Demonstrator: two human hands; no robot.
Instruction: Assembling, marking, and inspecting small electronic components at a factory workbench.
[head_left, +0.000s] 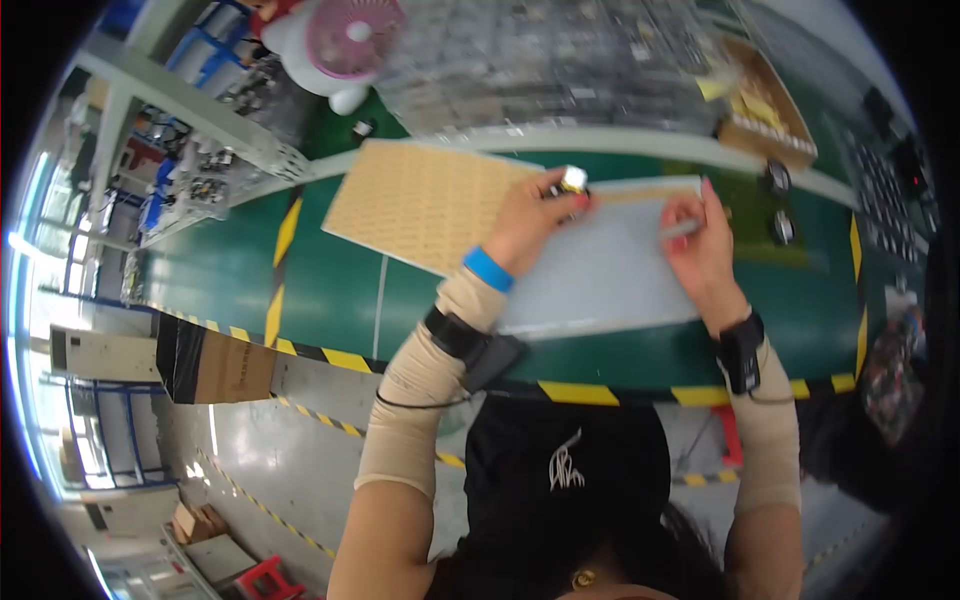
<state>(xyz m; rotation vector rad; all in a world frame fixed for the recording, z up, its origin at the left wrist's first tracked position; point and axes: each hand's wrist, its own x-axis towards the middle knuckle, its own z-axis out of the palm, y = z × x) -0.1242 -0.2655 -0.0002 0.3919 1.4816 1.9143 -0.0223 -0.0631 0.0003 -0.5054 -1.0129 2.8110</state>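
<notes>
Left hand (525, 217): white-topped component (574, 179) is pinched.
Right hand (703, 247): half-curled; hold unclear.
Component: handling judged in hand; steady pinch seemingly required.

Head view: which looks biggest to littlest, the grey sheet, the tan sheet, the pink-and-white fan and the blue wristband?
Largest to smallest, by the part showing:
Grey sheet
Tan sheet
Pink-and-white fan
Blue wristband

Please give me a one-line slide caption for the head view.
Left hand holding a small shiny-topped part, right hand at the right side of a pale sheet.
</notes>
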